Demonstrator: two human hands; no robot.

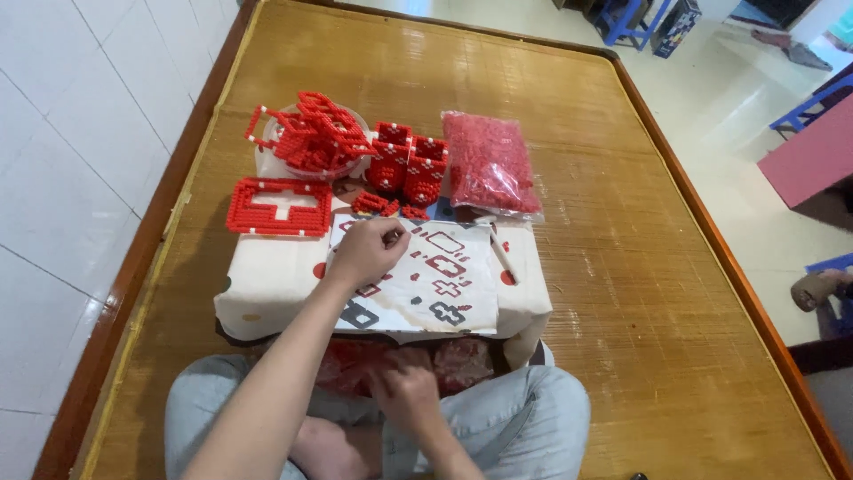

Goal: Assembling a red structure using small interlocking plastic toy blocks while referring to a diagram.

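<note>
Several red bead boxes (407, 164) and a flat panel (278, 205) are seen finished beyond the pattern sheet (435, 280), where the left hand (366, 252) is pinched on something small, while the right hand (404, 387) is curled, grip unclear, in the lap, and a full bead bag (490, 162) is left.

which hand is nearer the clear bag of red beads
Left. The left hand is up on the printed pattern sheet, a little below and left of the bag of red beads. The right hand is down in the lap, much farther away.
</note>
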